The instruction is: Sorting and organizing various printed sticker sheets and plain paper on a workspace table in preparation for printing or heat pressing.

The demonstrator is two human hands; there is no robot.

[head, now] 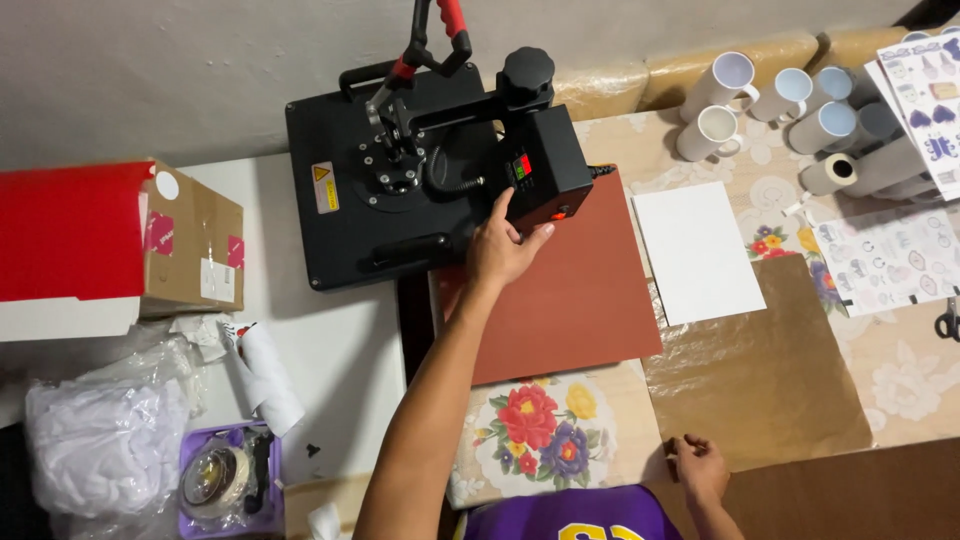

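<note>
Purple shirt at bottom edge, closest to the lens. Right hand rests fingers-spread and flat at the near corner of the brown sheet, holding nothing, just pressing down. Left hand is stretched forward, fingers curled loosely against the lower edge of the control box on the black heat press; it touches the box, not clearly clamped round it.

Progress, judged from layout: press head is swung off to the left, red-grip lever raised, so the rust-red pad lies fully bare. Nothing is loaded on the pad. White paper sheet sits just right of the pad, untouched, overlapping the brown sheet's far edge. So setup looks done, loading and pressing not yet.

Room: pad's right edge is close to the white sheet; near edge meets the floral tablecloth, open there. White mugs crowd the far right with printed sheets and scissors at the right edge. Left side is tight: cardboard box with red lid just beside the press, plastic bag of white cloth and purple tray with tape roll near the front-left. A dark gap runs between the two tables under the left forearm.
</note>
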